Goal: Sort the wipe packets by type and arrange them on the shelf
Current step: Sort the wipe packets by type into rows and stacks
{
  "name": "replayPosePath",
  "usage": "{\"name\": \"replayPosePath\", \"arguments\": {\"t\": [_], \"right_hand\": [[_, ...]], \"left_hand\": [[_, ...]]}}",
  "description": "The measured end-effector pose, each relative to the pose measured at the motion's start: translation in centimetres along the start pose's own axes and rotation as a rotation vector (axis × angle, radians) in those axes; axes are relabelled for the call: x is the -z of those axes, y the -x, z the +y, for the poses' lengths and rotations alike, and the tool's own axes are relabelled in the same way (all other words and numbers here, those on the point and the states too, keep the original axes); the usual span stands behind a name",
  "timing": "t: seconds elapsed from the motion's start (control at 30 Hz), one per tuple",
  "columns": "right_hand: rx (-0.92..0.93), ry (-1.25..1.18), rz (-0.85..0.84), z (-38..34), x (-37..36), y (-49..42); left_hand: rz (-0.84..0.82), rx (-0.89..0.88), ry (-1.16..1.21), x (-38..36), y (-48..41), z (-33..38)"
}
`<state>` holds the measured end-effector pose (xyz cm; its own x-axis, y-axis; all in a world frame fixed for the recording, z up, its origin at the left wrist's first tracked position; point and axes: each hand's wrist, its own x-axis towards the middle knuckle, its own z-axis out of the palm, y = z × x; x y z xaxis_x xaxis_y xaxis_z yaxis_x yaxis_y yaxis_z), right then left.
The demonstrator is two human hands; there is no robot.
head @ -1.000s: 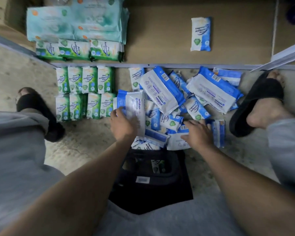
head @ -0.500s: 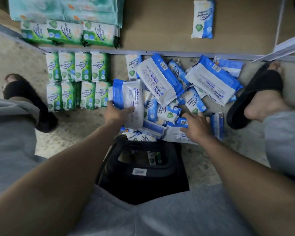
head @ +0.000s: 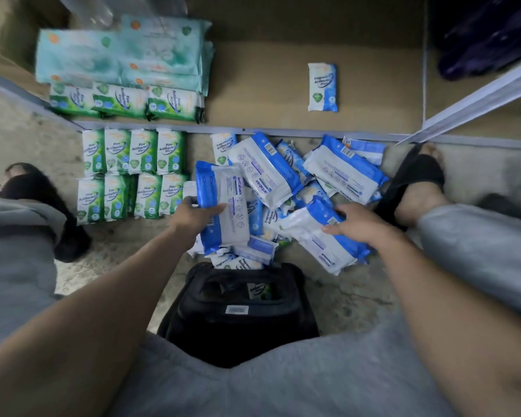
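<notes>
The shelf (head: 268, 94) holds the sorted stock: pale teal packs (head: 118, 55) stacked at its left rear, 3 green pine packets (head: 121, 100) in a row in front of them, and 1 small blue packet (head: 322, 87) alone toward the right. On the floor below its edge lies the unsorted blue heap (head: 283, 182), with more green pine packets in 2 rows (head: 133, 173) to its left and a black basket (head: 238, 311) nearest the person.

The left hand (head: 193, 215) grips a large antabax packet (head: 226, 206) by its long left edge, fingers curled under and thumb across the face; the right hand (head: 358, 224) clasps a second large packet (head: 319, 239) at its right end, fingers bent over the top.

These big packets look soft, film-wrapped and fairly heavy with damp wipes, so they should sag if held by 1 corner. The film is probably slick, so a grip spanning the width, clear of the resealable flap, seems safest. The small packets look light enough to gather several at once.
</notes>
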<state>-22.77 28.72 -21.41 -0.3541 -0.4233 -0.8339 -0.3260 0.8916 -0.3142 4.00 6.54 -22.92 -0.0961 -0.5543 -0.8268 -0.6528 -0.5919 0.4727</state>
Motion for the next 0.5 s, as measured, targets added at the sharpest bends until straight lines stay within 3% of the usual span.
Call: {"name": "replayPosePath", "arguments": {"t": [0.17,0.3,0.4,0.5], "right_hand": [[0.038,-0.659,0.226,-1.7,1.6,1.0],[0.002,-1.045,0.357,-3.6,1.2,0.9],[-0.095,-1.204,0.436,-4.0,-0.5,0.7],[-0.154,-0.999,0.384,-3.2,-3.3,0.4]], "left_hand": [[-0.081,-0.084,0.248,-1.0,0.8,3.4],[-0.23,-0.153,0.395,-1.8,0.5,5.7],[-0.176,-0.234,0.171,-2.2,0.5,5.3],[-0.139,-0.369,-0.22,-2.4,0.8,2.9]]}}
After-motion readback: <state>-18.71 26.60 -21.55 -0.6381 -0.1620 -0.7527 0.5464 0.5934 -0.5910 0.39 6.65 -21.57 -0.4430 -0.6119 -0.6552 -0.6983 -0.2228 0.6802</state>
